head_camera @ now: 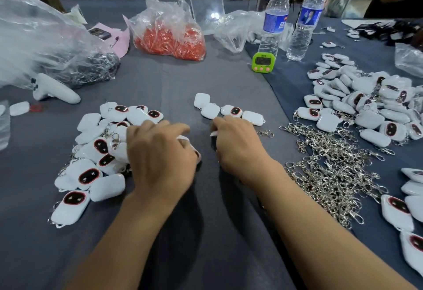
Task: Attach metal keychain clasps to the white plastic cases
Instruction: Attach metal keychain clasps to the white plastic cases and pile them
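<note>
**Head view, assembly in progress.** The left hand [160, 152] lies knuckles up, its fingers curled over a white case [187, 140] of which only an edge shows. The right hand [238, 145] sits close beside it without touching. Its fingers bend toward a small white sliver at their tips, and whether they pinch anything cannot be told. One loose clasp [265, 133] lies just right of that hand. The main heap of clasps [327, 170] spreads over the surface [174, 83] to the right, next to a mound of cases [366, 115] farther right. A row of four cases [229, 111] lies just beyond the hands. The left pile [89, 175] holds cases with metal links showing among them.

**Handling, as judged.** The cases look light, rigid and glossy, so probably slippery. They are best held by the flat faces between thumb and fingers, leaving the small corner lug exposed. The clasps look stiff, small and prone to tangling, so one should be taken by its body and drawn clear of the heap.
</note>
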Demonstrator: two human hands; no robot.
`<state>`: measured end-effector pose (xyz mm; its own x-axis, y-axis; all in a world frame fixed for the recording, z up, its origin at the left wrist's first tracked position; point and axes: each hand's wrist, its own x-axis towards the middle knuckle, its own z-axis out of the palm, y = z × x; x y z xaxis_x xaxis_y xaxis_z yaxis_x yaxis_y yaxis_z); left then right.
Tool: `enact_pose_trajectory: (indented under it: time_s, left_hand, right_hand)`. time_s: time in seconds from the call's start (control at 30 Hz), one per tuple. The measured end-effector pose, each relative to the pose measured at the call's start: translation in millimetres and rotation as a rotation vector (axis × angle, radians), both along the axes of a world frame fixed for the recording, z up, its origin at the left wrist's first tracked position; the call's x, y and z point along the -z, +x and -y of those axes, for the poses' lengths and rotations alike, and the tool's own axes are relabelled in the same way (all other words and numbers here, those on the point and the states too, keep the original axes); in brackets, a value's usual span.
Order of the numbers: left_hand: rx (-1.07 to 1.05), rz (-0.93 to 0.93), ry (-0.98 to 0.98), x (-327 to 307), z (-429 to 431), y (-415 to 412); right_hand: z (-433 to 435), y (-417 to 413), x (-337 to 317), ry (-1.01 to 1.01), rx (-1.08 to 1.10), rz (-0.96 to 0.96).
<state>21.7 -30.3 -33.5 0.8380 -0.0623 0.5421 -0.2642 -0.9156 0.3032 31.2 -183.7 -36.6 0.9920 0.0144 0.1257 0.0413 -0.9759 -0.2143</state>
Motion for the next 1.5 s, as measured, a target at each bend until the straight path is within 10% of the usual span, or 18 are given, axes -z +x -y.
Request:
enact_pose_trajectory:
  time_s: [0.37, 0.7, 0.9, 1.1, 1.5]
  left_hand:
    - [0.669, -0.353, -0.024, 27, 59, -40]
    - [0.472, -0.336, -0.296, 29, 57, -38]
    - [0.290, -0.395, -0.798, 26, 50, -28]
    - [0.308, -0.356, -0.847, 24, 45, -23]
    - [0.229, -0.294, -0.442, 26, 37, -21]
  right_hand:
    - [62, -65, 2, 0.519, 0.399, 0.268]
    - [56, -59, 11, 0.640, 0.347, 0.255]
    - [44, -58, 9, 1.024, 0.279, 0.187]
    - [34, -58, 11, 1.281, 0.144, -0.004]
    - [27, -59, 16, 0.908, 0.293, 0.112]
